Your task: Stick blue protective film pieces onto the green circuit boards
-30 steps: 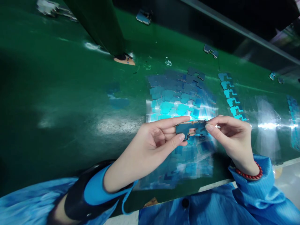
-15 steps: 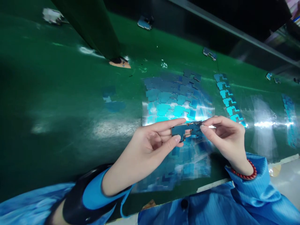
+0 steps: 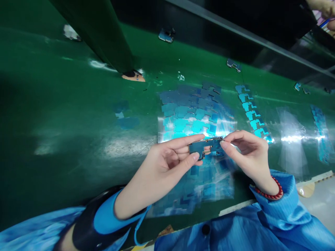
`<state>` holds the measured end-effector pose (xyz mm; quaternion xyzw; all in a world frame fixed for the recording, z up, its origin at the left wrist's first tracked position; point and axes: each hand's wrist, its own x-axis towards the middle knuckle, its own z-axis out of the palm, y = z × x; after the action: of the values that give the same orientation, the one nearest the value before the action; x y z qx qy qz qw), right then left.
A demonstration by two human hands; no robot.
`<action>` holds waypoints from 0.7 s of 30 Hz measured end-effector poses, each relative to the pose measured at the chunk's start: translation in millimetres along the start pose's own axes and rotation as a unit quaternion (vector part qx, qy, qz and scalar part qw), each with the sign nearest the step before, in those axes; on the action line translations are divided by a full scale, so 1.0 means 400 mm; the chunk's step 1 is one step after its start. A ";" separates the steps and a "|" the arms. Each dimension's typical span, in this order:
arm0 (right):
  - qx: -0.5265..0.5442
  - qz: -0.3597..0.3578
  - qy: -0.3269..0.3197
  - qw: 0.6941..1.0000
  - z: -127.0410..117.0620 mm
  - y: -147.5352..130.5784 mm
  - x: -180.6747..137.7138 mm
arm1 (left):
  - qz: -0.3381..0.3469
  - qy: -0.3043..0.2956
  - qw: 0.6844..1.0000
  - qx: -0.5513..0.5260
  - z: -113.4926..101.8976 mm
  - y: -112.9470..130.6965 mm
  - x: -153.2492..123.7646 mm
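A small dark circuit board with a notched outline is held up between both hands. My left hand grips its left end, with the thumb across the near face and the fingers behind. At the board's right end, my right hand pinches the corner between thumb and forefinger; whether a thin film is also in that pinch is too small to tell. Beneath the hands lie clear sheets bearing rows of blue film pieces, cut to a similar notched shape. The hands partly cover these sheets.
A strip of blue film pieces lies to the right, beside clear sheets and another blue strip. More boards rest along the dark conveyor-like band. A dark post rises from the green table.
The view has shifted slightly, so the hands and board appear a little further left. Both hands keep the same hold on the board. Another person's hand now shows at the top right.
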<state>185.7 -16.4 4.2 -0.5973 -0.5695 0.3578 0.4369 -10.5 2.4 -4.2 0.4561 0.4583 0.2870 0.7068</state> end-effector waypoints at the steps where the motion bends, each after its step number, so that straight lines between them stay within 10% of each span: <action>1: -0.001 -0.001 -0.002 1.000 0.000 0.000 0.000 | 0.000 -0.002 1.000 0.001 0.001 0.002 -0.001; 21: -0.096 -0.055 0.071 0.991 -0.030 0.069 -0.017 | 0.006 -0.038 0.992 -0.116 0.001 -0.021 0.023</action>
<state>206.2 -23.7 -17.6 -0.6279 -0.6008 0.2337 0.4362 -6.5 6.4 -15.3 0.3843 0.3918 0.3251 0.7701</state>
